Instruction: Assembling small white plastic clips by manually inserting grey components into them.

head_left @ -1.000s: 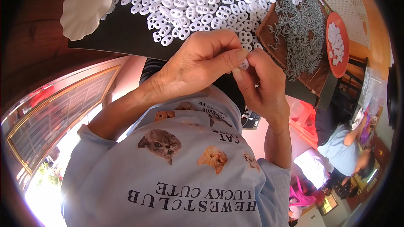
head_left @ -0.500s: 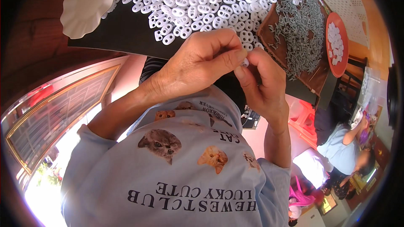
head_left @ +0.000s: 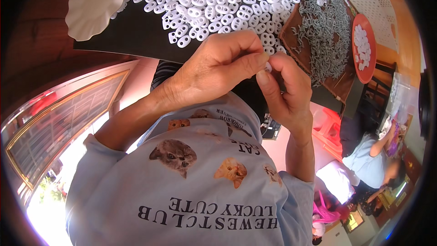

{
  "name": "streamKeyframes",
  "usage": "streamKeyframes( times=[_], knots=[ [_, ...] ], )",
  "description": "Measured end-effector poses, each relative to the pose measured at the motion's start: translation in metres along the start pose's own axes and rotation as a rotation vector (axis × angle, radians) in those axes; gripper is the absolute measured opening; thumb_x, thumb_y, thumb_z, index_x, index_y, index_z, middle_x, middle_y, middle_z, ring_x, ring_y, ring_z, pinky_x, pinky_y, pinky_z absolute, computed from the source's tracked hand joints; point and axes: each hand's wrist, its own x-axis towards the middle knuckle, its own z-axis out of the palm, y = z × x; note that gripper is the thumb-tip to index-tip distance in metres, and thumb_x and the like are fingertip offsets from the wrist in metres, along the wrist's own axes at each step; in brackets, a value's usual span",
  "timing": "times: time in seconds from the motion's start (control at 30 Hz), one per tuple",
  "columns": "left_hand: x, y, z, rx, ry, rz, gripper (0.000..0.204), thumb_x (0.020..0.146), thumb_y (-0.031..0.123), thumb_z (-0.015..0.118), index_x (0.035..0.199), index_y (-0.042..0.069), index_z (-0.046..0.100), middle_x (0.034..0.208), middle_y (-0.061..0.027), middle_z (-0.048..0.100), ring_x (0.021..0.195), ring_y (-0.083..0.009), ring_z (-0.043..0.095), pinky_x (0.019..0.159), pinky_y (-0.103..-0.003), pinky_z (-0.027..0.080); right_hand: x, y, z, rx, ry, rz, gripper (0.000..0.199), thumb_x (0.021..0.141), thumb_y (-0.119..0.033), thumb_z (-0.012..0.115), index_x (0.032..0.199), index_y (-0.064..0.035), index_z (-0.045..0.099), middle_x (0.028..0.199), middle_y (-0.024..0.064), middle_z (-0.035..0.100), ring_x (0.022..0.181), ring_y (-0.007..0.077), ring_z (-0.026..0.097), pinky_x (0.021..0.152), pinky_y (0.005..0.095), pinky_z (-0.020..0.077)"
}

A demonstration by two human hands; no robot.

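Both hands, left hand [head_left: 218, 70] and right hand [head_left: 284, 93], pinch one tiny white plastic piece [head_left: 268, 67] between fingertips; it looks light, rigid, slippery, best gripped by its edges.

Two hands [head_left: 255, 79], one white plate [head_left: 93, 2], one red dish [head_left: 364, 48], and two uncountable heaps of small parts.

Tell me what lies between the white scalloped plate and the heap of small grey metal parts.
In the head view, a spread of white oval plastic pieces covers the black mat between the white plate and the grey metal heap.
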Motion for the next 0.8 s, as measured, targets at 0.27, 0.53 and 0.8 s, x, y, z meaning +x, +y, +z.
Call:
streamKeyframes(
  times=[0.27, 0.53, 0.8],
  knots=[
    [0.001, -0.002, 0.006, -0.013, 0.032, 0.055, 0.016, 0.097, 0.017, 0.054, 0.093, 0.002, 0.057, 0.077, 0.0025, 0.052, 0.073, -0.0035, 0.047, 0.065, -0.018, 0.04, 0.0, -0.005, -0.009, -0.046, -0.06, -0.005, 0.01, 0.092, -0.006, 0.055, 0.096, 0.0037, 0.055, 0.075, 0.004, 0.052, 0.057, 0.0092, 0.042, 0.051, 0.023, 0.0342],
    [0.001, -0.001, 0.012, 0.207, 0.066, 0.18, 0.02, 0.099, 0.019, 0.051, 0.091, 0.001, 0.056, 0.076, 0.0014, 0.051, 0.071, -0.0054, 0.047, 0.063, -0.02, 0.041, -0.002, -0.008, -0.006, -0.001, 0.05, 0.12, 0.012, 0.095, -0.009, 0.052, 0.089, 0.0019, 0.053, 0.071, 0.0114, 0.051, 0.057, 0.0234, 0.048, 0.053, 0.031, 0.0394],
    [0.002, 0.008, 0.013, 0.016, 0.008, 0.076, 0.022, 0.1, 0.022, 0.05, 0.091, 0.002, 0.055, 0.074, 0.0027, 0.048, 0.069, -0.0045, 0.044, 0.059, -0.02, 0.038, -0.002, -0.015, -0.015, 0.266, 0.007, 0.342, 0.019, 0.098, -0.014, 0.049, 0.09, 0.0018, 0.054, 0.064, 0.0028, 0.048, 0.054, 0.0089, 0.04, 0.05, 0.0242, 0.0331]
  ],
)
